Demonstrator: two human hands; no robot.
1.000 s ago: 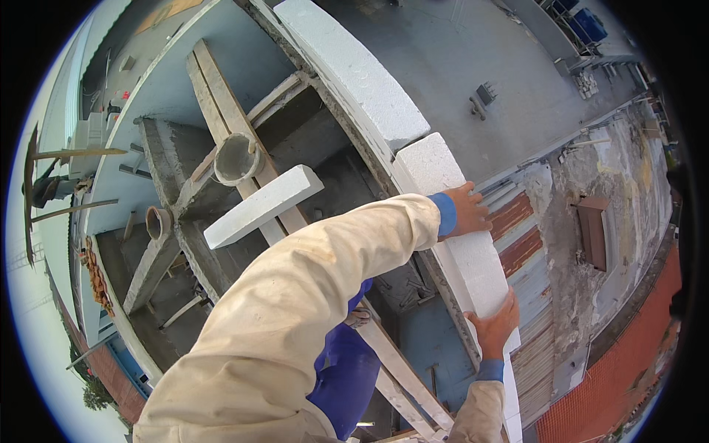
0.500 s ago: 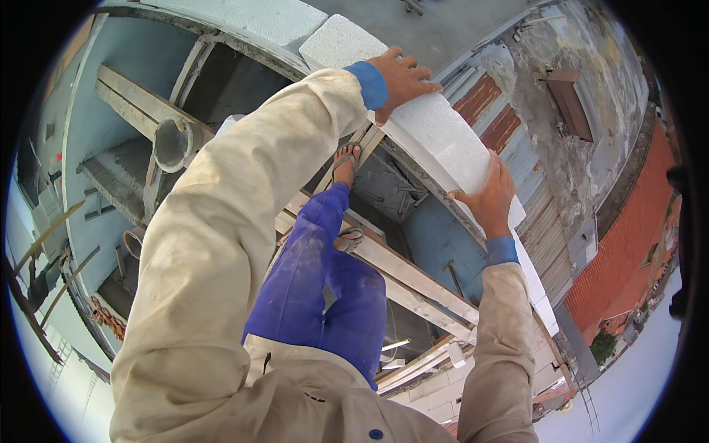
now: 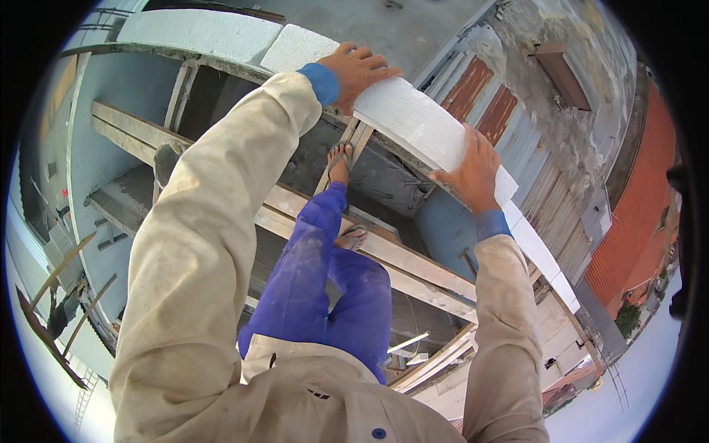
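Observation:
A long white lightweight concrete block [image 3: 413, 122] lies along the top of a narrow wall, running from upper middle down to the right. My left hand [image 3: 360, 72] grips it toward its far left end, fingers spread over the top and thumb on the near side. Near the right end my right hand [image 3: 476, 168] clasps it, thumb on the near face and fingers over the top. Another white block [image 3: 199, 33] sits in line to the left, with a thin seam between them. Beyond my right hand, the white row [image 3: 543, 247] continues along the wall.
My sandalled feet stand on wooden planks [image 3: 399, 258] set across an opening, with a lower floor far below. Outside the wall are rusty corrugated sheets [image 3: 491, 111] and an orange tiled roof [image 3: 628, 214]. Loose poles [image 3: 63, 269] stick up at left.
The view has shifted, so the wall, block and hands appear farther left. Both hands keep about the same places on the block.

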